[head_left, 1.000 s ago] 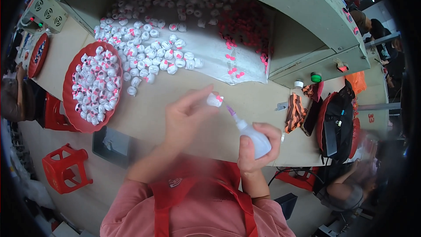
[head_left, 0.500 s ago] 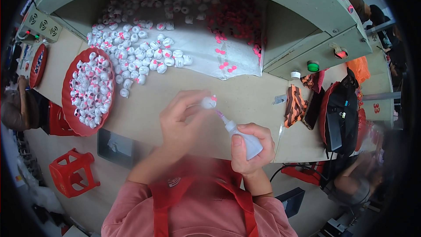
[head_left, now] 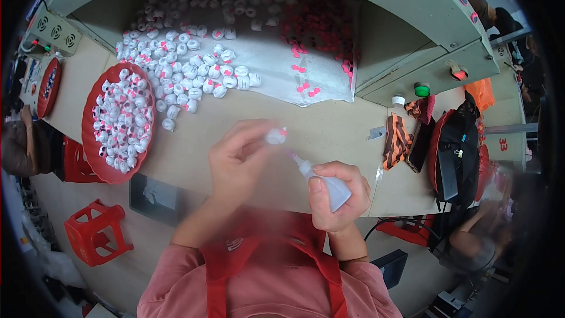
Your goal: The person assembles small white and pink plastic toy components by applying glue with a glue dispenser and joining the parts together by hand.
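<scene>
Over the table's near middle, my left hand [head_left: 232, 162] pinches a small white rounded piece [head_left: 275, 136] with a bit of pink on it between thumb and fingers. Closed around a white squeeze bottle [head_left: 335, 191] is my right hand [head_left: 352, 203]. The bottle's thin pinkish nozzle points up and left, a short gap below and right of the white piece. A red scalloped tray [head_left: 89, 115] to the left is heaped with similar white-and-pink pieces. More white pieces [head_left: 197, 75] lie piled beyond my hands, and small flat pink pieces [head_left: 312, 29] sit to their right on a white sheet [head_left: 276, 89].
A green-grey cabinet [head_left: 406, 73] overhangs the back. At right lie a patterned orange-and-brown cloth [head_left: 396, 141], a dark phone-like slab [head_left: 419, 150] and a black bag [head_left: 462, 153]. Below left are a grey bin [head_left: 154, 199] and a red stool [head_left: 97, 229]. Other people sit at both sides.
My left hand has shifted slightly left with the white piece, widening its gap from the nozzle. The bottle in my right hand has moved only a little.
</scene>
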Tool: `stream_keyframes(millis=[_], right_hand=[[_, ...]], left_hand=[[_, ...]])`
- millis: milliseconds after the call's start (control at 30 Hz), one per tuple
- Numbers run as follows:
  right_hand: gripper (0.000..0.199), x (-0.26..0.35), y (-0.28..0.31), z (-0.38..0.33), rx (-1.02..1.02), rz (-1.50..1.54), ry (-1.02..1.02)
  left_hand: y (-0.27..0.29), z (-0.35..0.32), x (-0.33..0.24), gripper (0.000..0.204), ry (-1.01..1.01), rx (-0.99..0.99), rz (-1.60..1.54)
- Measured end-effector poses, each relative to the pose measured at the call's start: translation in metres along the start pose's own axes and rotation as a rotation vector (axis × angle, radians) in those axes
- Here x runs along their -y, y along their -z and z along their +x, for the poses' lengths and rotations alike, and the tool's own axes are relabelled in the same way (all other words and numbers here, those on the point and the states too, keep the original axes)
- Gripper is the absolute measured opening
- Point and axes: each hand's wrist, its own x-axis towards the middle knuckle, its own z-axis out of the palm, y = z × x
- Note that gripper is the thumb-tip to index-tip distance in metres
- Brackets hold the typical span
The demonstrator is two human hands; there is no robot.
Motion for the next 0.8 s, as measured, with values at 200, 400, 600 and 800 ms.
stream_keyframes(millis=[200,400,600,800], right_hand=[[0.016,-0.005,0.005,-0.002,-0.031,0.026,-0.019],[0.016,-0.012,0.014,-0.003,-0.060,0.030,-0.026],[0.015,-0.014,0.020,-0.004,-0.047,0.027,-0.050],[0.014,-0.008,0.007,-0.002,-0.042,0.063,-0.140]], left_hand=[[-0.007,0.005,-0.007,0.035,0.274,0.053,-0.268],[-0.009,0.007,-0.001,0.037,0.280,0.073,-0.287],[-0.014,0.008,0.002,0.038,0.264,0.044,-0.267],[-0.005,0.011,0.004,0.039,0.254,0.050,-0.264]])
